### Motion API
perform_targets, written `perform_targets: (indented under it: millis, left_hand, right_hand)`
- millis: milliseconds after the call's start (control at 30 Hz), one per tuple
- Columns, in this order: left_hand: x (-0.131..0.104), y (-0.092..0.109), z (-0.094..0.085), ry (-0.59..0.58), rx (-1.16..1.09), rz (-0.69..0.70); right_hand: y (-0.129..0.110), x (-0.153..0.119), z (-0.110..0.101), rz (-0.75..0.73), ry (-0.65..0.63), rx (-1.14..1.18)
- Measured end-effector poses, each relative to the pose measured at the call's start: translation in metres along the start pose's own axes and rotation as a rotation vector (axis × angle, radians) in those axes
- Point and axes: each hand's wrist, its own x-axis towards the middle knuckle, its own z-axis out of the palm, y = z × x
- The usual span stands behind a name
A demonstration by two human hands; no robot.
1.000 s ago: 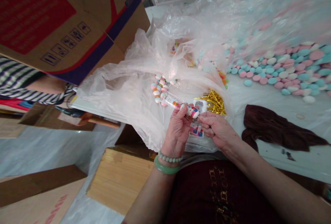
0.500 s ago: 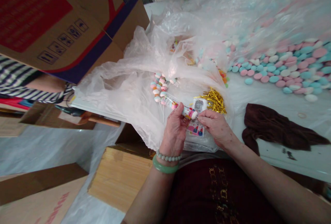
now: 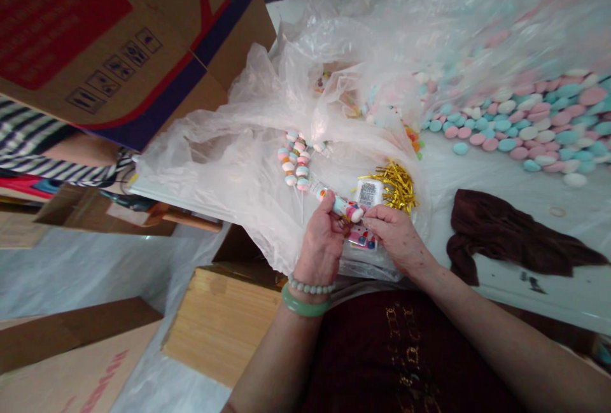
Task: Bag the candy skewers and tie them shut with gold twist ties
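My left hand [image 3: 321, 238] is closed around a marshmallow skewer in a printed clear wrapper [image 3: 341, 206], its upper end pointing up and left. At the wrapper's lower end, my right hand [image 3: 394, 235] pinches something too small to make out, close beside a white marshmallow. Behind my fingers lie a white printed label pack [image 3: 369, 192] and a bundle of gold twist ties [image 3: 398, 187]. Two bare marshmallow skewers [image 3: 296, 161] rest on the plastic sheet [image 3: 229, 165], up and left of my left hand.
Loose pink, blue and white marshmallows [image 3: 525, 123] spread across the right of the table, partly under plastic. A dark brown cloth [image 3: 510, 235] lies nearer. A large carton [image 3: 191, 37] stands at left beside a person's striped sleeve [image 3: 33, 146]. Another box [image 3: 219, 324] sits below the table edge.
Both hands stay almost in place, with the right fingers still working at the wrapper's lower end. The wrapped skewer has tilted slightly in my left hand.
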Motion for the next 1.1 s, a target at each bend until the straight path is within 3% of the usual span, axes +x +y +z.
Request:
perform_targets:
  millis: [233,400,667,933,1100]
  left_hand:
    - [0.007,0.003,-0.009,-0.106,0.058,-0.113]
    - [0.004,0.009,-0.008,-0.133,0.08,-0.115]
    - [0.0,0.004,-0.007,-0.171,0.039,0.086]
    - [0.003,0.001,-0.007,-0.113,-0.015,0.182]
    - [0.001,-0.011,-0.002,-0.162,0.025,0.239]
  right_hand:
    - [-0.003,-0.001,-0.005,0.043,-0.053,0.089]
    - [-0.013,-0.001,-0.013,0.189,-0.122,0.189]
    - [-0.01,0.001,-0.019,0.38,-0.295,0.415]
    - [-0.011,0.0,-0.012,0.277,-0.176,0.306]
    - [-0.012,-0.002,-0.007,0.231,-0.076,0.237]
